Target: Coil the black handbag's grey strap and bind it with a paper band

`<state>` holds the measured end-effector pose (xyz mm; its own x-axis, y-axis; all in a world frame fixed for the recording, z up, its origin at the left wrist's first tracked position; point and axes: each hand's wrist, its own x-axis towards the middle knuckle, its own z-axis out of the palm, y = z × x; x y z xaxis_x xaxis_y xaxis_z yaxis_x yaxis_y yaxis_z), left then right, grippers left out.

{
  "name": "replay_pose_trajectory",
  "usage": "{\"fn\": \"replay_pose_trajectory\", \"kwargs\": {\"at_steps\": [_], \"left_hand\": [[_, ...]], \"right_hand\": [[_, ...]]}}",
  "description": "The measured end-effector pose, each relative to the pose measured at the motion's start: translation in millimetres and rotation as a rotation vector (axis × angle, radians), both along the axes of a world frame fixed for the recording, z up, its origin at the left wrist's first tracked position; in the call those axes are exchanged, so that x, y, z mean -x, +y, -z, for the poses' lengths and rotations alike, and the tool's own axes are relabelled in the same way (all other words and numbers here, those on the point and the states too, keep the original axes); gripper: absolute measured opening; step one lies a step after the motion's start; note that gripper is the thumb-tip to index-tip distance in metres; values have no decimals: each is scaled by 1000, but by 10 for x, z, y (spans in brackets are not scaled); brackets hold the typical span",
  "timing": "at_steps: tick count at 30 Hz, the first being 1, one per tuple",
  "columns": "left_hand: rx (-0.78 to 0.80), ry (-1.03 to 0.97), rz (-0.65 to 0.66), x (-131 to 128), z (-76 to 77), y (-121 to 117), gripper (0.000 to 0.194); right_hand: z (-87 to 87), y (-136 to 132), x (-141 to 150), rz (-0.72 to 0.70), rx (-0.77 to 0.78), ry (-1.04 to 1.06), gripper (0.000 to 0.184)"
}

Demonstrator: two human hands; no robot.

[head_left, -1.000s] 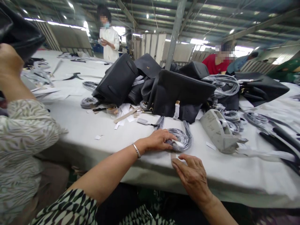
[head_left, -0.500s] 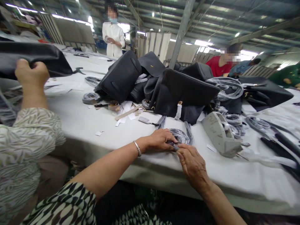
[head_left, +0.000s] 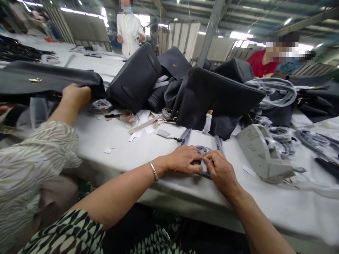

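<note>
On the white-covered table, a coiled bag strap (head_left: 200, 150) in clear plastic lies under both hands. My left hand (head_left: 184, 160), with a silver bangle at the wrist, is closed on the coil's near left side. My right hand (head_left: 219, 169) pinches a narrow pale strip (head_left: 203, 165) that lies across the coil; whether it is tape or paper I cannot tell. The hands almost touch. Just beyond them, a black handbag (head_left: 212, 98) leans in a pile, with a plastic-wrapped tab on its front.
A grey tape dispenser (head_left: 265, 153) stands right of my hands. Paper scraps (head_left: 143, 127) and a clear tape roll (head_left: 127, 117) lie left of the bags. At left, a co-worker's hand (head_left: 76, 96) grips another black bag (head_left: 50, 79). Wrapped straps (head_left: 280, 132) lie right.
The pale strip now shows between my hands, and my right hand has shifted from the strap to pinch it. At left, the co-worker's bag has turned, showing a gold clasp. The view has tilted slightly.
</note>
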<state>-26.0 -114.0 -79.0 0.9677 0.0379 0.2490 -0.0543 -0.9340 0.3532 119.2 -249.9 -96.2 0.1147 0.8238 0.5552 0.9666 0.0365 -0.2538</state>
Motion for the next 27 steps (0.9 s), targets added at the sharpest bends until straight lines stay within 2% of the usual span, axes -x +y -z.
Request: {"fn": "replay_pose_trajectory", "kwargs": {"at_steps": [5,8,10,13,15,17,19,22,24,27], "left_hand": [[62,10,-69,-50,0,-20,18],[70,13,-118,-69,11,-32,16],[77,3,-142,-78,27,-38,15],[167,-35,-180,-90,66,-50,11],[296,-79,-239,-91,94,-68,19],[345,-155,-285,-82,117,-97,29],[231,-239,-277,-60,130,-135,22],[-18,-274,-184,-17,134,-204,8],[-93,-249,-143,3,139,-249,13],[-112,-217,-186,11,165,-301,21]], "right_hand": [[-6,-3,-18,38,13,203,18],[-69,6,-34,99,103,417,21],[-124,20,-45,53,178,524,29],[-177,47,-56,-14,225,583,15],[-178,68,-63,9,229,575,13],[-162,89,-75,45,238,568,12],[-142,108,-91,50,253,575,10],[-127,130,-118,42,261,591,10],[-126,142,-131,42,260,598,8],[-126,162,-146,45,261,605,6]]}}
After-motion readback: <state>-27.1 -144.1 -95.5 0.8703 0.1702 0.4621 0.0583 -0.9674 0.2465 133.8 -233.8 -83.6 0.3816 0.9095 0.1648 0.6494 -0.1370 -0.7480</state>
